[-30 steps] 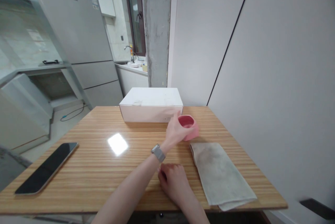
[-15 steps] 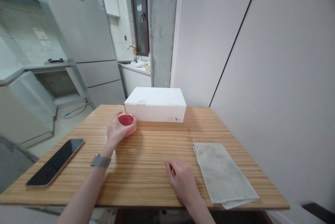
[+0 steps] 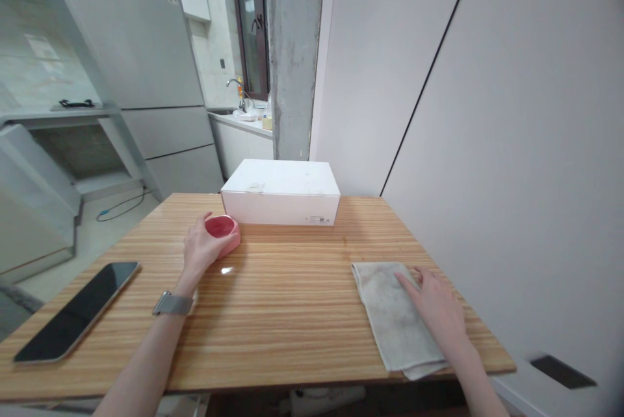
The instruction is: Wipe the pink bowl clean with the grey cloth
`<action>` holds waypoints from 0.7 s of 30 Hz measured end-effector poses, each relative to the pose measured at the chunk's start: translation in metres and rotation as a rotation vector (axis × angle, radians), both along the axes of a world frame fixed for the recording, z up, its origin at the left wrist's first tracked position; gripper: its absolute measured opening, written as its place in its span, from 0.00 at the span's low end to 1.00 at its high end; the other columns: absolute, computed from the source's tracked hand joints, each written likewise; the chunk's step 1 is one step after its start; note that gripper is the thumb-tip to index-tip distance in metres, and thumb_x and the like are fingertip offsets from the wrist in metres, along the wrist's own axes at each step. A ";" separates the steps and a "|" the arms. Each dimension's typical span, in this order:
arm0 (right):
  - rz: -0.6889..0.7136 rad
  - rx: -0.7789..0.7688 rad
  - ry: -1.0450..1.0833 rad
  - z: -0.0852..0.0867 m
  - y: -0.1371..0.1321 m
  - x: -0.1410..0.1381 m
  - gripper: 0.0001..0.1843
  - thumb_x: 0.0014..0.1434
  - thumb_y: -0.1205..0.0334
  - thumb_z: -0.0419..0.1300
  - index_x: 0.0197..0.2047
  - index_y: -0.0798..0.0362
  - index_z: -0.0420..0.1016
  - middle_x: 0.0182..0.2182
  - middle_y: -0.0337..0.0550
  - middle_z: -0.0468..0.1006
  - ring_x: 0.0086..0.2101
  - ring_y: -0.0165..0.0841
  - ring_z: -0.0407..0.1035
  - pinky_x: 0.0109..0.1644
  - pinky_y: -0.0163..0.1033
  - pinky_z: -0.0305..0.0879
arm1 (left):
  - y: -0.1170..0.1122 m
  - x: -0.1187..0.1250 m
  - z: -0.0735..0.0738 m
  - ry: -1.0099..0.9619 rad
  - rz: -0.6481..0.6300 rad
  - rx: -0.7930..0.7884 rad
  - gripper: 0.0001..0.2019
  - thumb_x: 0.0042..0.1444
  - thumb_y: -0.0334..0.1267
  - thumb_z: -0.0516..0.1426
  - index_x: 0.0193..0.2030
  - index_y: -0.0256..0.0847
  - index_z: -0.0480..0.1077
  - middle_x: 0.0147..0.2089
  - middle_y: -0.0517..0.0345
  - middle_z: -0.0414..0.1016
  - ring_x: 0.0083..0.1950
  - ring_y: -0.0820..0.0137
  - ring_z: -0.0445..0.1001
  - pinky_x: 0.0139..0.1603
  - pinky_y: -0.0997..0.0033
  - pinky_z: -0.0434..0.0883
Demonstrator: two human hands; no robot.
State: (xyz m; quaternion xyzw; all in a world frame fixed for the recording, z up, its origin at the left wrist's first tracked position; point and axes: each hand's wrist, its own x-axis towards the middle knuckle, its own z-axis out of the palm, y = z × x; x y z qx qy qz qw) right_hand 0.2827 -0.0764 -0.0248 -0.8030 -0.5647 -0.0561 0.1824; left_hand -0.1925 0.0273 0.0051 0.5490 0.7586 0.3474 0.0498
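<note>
My left hand (image 3: 199,249), with a grey watch on its wrist, is wrapped round a small pink cup (image 3: 223,232) that stands on the wooden table (image 3: 287,293), just in front of the left end of a white box (image 3: 281,191). My right hand (image 3: 435,305) lies flat with its fingers spread on a folded grey-white cloth (image 3: 392,313) at the table's right front.
A black phone (image 3: 73,318) lies face up near the table's left front edge. A white wall runs close along the table's right side. A fridge (image 3: 141,73) and a kitchen counter with a tap stand beyond the table.
My left hand carried the pink cup from beside the cloth to the left, in front of the box's left end. My right hand moved from the table's middle front onto the cloth.
</note>
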 end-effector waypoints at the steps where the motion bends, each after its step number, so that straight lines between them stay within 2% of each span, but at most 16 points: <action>1: 0.022 -0.015 0.073 -0.003 0.003 0.005 0.27 0.57 0.42 0.53 0.45 0.58 0.71 0.40 0.56 0.77 0.42 0.47 0.71 0.42 0.45 0.63 | -0.006 0.005 0.004 0.060 0.043 0.033 0.44 0.44 0.55 0.62 0.64 0.38 0.52 0.58 0.37 0.64 0.58 0.48 0.65 0.56 0.46 0.63; 4: 0.112 -0.057 0.275 -0.003 0.008 0.011 0.22 0.53 0.41 0.55 0.33 0.53 0.72 0.31 0.48 0.77 0.34 0.43 0.72 0.37 0.43 0.64 | -0.027 0.028 0.016 0.297 0.099 0.209 0.39 0.48 0.53 0.60 0.64 0.39 0.54 0.68 0.33 0.48 0.68 0.40 0.46 0.61 0.31 0.44; 6: 0.196 -0.026 0.338 0.007 0.007 0.006 0.20 0.52 0.41 0.54 0.29 0.51 0.68 0.25 0.43 0.74 0.29 0.39 0.70 0.34 0.41 0.63 | -0.043 0.051 0.023 0.351 0.007 0.316 0.36 0.51 0.51 0.60 0.64 0.40 0.55 0.70 0.35 0.43 0.70 0.41 0.39 0.63 0.31 0.36; 7: 0.245 0.010 0.355 0.014 0.004 0.000 0.19 0.52 0.41 0.54 0.28 0.50 0.66 0.24 0.41 0.73 0.28 0.38 0.69 0.34 0.41 0.63 | -0.051 0.064 0.025 0.315 -0.070 0.352 0.36 0.51 0.50 0.61 0.64 0.40 0.55 0.70 0.36 0.44 0.70 0.43 0.40 0.64 0.33 0.37; 10: 0.378 0.083 0.458 0.043 -0.010 -0.031 0.18 0.54 0.43 0.54 0.28 0.49 0.62 0.25 0.39 0.71 0.29 0.35 0.68 0.36 0.39 0.64 | -0.076 0.109 0.022 0.010 -0.346 0.371 0.41 0.49 0.50 0.62 0.66 0.42 0.50 0.68 0.41 0.51 0.69 0.52 0.47 0.67 0.45 0.49; 12: 0.429 0.089 0.542 0.065 -0.024 -0.058 0.17 0.56 0.44 0.54 0.29 0.49 0.61 0.26 0.38 0.70 0.29 0.34 0.68 0.34 0.37 0.63 | -0.091 0.137 0.015 -0.265 -0.494 0.257 0.47 0.47 0.49 0.64 0.69 0.44 0.42 0.68 0.44 0.50 0.70 0.55 0.48 0.67 0.50 0.52; 14: 0.478 0.089 0.666 0.085 -0.037 -0.085 0.16 0.57 0.45 0.55 0.30 0.49 0.62 0.24 0.35 0.69 0.27 0.32 0.67 0.31 0.35 0.62 | -0.102 0.159 0.008 -0.561 -0.572 0.132 0.56 0.42 0.48 0.66 0.70 0.44 0.35 0.70 0.42 0.47 0.70 0.55 0.48 0.67 0.50 0.52; 15: 0.501 0.077 0.752 0.093 -0.043 -0.097 0.16 0.57 0.45 0.56 0.30 0.49 0.62 0.23 0.34 0.69 0.26 0.31 0.66 0.30 0.34 0.61 | -0.106 0.165 0.005 -0.709 -0.612 0.065 0.57 0.40 0.48 0.67 0.70 0.44 0.35 0.70 0.40 0.48 0.69 0.54 0.50 0.65 0.50 0.54; 16: 0.515 0.066 0.843 0.099 -0.047 -0.107 0.17 0.56 0.44 0.56 0.31 0.49 0.62 0.23 0.34 0.68 0.25 0.30 0.66 0.28 0.32 0.60 | -0.110 0.169 0.003 -0.842 -0.660 -0.004 0.56 0.39 0.49 0.67 0.70 0.42 0.39 0.68 0.39 0.52 0.68 0.53 0.54 0.64 0.52 0.57; 18: 0.531 0.031 1.012 0.106 -0.051 -0.124 0.19 0.55 0.43 0.58 0.31 0.49 0.61 0.22 0.33 0.68 0.24 0.28 0.65 0.26 0.31 0.60 | -0.114 0.166 0.003 -1.036 -0.728 -0.140 0.43 0.42 0.51 0.65 0.63 0.37 0.57 0.61 0.39 0.65 0.61 0.53 0.65 0.58 0.56 0.64; 19: 0.542 0.003 1.090 0.107 -0.050 -0.130 0.20 0.54 0.42 0.58 0.32 0.49 0.61 0.22 0.33 0.68 0.24 0.28 0.65 0.25 0.31 0.60 | -0.116 0.160 0.004 -1.092 -0.732 -0.200 0.35 0.44 0.53 0.63 0.56 0.35 0.66 0.56 0.41 0.71 0.56 0.54 0.69 0.55 0.58 0.67; 21: 0.573 -0.056 1.225 0.103 -0.045 -0.139 0.22 0.53 0.39 0.59 0.33 0.49 0.61 0.24 0.35 0.72 0.25 0.29 0.67 0.26 0.32 0.62 | -0.118 0.141 0.007 -1.127 -0.668 -0.279 0.26 0.48 0.57 0.58 0.43 0.34 0.73 0.45 0.46 0.78 0.46 0.57 0.75 0.46 0.62 0.70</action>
